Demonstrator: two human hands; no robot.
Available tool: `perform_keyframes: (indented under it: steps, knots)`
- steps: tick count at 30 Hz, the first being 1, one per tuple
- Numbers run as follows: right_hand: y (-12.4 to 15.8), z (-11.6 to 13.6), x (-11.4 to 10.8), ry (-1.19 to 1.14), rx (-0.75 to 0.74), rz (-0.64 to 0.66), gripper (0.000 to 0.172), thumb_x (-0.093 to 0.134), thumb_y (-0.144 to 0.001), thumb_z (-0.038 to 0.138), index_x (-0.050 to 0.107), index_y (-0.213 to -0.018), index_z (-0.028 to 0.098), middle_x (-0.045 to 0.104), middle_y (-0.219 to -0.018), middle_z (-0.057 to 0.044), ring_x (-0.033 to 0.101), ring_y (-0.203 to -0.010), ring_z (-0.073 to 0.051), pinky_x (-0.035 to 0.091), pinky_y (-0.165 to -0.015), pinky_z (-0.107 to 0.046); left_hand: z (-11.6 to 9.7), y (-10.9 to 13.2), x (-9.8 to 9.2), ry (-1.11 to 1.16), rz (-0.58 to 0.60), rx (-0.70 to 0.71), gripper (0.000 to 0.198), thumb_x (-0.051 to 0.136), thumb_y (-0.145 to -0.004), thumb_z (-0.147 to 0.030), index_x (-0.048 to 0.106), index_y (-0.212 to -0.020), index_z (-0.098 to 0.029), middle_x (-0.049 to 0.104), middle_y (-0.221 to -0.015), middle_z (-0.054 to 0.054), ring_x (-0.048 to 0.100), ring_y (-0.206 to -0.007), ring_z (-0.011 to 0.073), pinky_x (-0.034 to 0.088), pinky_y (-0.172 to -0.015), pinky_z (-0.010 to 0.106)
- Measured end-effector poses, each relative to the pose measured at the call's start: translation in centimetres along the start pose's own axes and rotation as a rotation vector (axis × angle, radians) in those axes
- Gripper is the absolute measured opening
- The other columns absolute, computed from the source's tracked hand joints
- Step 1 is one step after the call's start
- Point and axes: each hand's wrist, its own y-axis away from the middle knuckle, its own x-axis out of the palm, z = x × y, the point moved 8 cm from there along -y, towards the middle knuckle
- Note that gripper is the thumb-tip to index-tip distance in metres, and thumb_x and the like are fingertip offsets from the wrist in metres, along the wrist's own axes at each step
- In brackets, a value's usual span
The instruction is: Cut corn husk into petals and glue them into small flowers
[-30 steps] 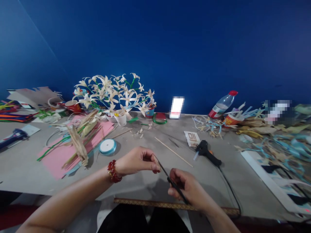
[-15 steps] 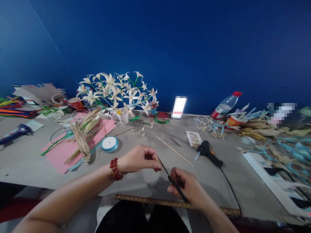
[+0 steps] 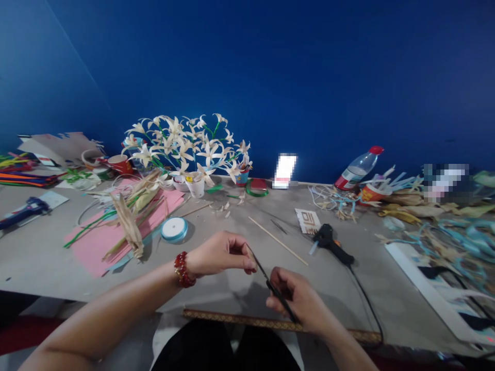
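Observation:
Over the near middle of the table, my right hand (image 3: 292,296) is closed around a slim, dark pointed tool (image 3: 284,303). Its kind is not clear from here. The thin end slants up and left to the fingertips of my left hand (image 3: 232,252). Those fingertips are pinched together at that end; whatever else lies between them is too small or hidden to make out. Beyond the hands, a thin wooden stick (image 3: 278,240) lies on the tabletop. To the left of my left hand is a spool of light blue ribbon (image 3: 174,230).
A black glue gun (image 3: 333,245) lies at right, its cable running to the table's front edge. Far right is a white power strip (image 3: 421,288). White flowers (image 3: 189,141) stand at the back, near a tilted bottle (image 3: 358,167). Dry husks (image 3: 129,226) cover pink paper (image 3: 91,252).
The view has shifted very slightly. Both hands and the dark tool keep almost the same position.

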Motion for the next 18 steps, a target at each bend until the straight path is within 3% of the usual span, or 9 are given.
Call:
perform_keyframes:
  steps: [10, 18]
  knots:
    - [-0.3, 0.2, -0.3, 0.069, 0.018, -0.036, 0.055, 0.069, -0.066, 0.066, 0.036, -0.064, 0.022, 0.033, -0.057, 0.008, 0.030, -0.054, -0.010, 0.025, -0.049, -0.022, 0.3, -0.1, -0.2, 0.004, -0.002, -0.019, 0.016, 0.074, -0.072, -0.026, 0.070, -0.077, -0.012, 0.073, -0.072, 0.004, 0.068, -0.072, 0.0150, 0.051, -0.073, 0.025]
    - [-0.5, -1.7, 0.0, -0.104, 0.098, -0.066, 0.053, 0.074, -0.066, 0.057, 0.032, -0.063, 0.023, 0.034, -0.052, 0.010, 0.035, -0.042, -0.007, 0.028, -0.042, -0.020, 0.0, -0.4, -0.2, 0.005, 0.009, 0.025, 0.015, 0.072, -0.074, -0.027, 0.068, -0.074, -0.012, 0.071, -0.072, 0.005, 0.067, -0.073, 0.0152, 0.050, -0.074, 0.026]
